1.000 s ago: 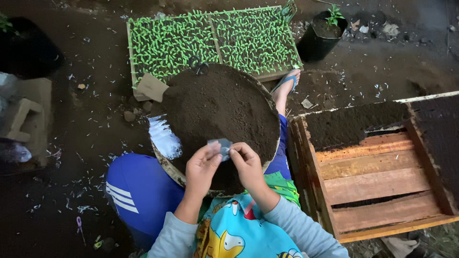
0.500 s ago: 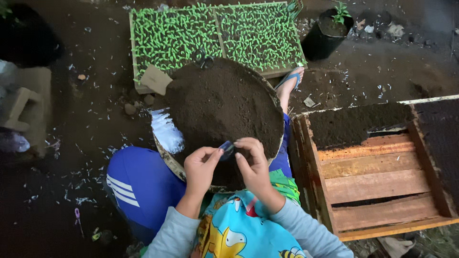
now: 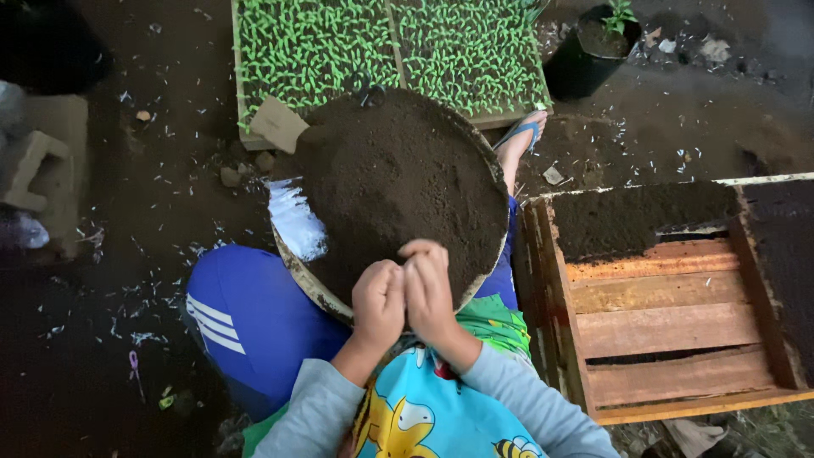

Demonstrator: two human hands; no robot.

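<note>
My left hand (image 3: 377, 305) and my right hand (image 3: 428, 293) are pressed together, fingers curled, over the near rim of a round basin (image 3: 303, 284) heaped with dark soil (image 3: 398, 170). The basin rests on my lap, against my blue trouser leg (image 3: 246, 314). My curled fingers hide the small pale blue piece pinched between them. The knuckles of both hands touch.
A wooden crate (image 3: 670, 331) with slats and some soil stands at my right. Trays of green seedlings (image 3: 381, 51) lie beyond the basin, with a black pot (image 3: 585, 59) beside them. A white plastic scrap (image 3: 297, 220) and concrete blocks (image 3: 38, 161) are on the left.
My hands have drawn closer together and curled over the small blue piece, which showed between the fingertips before. The view has shifted slightly.
</note>
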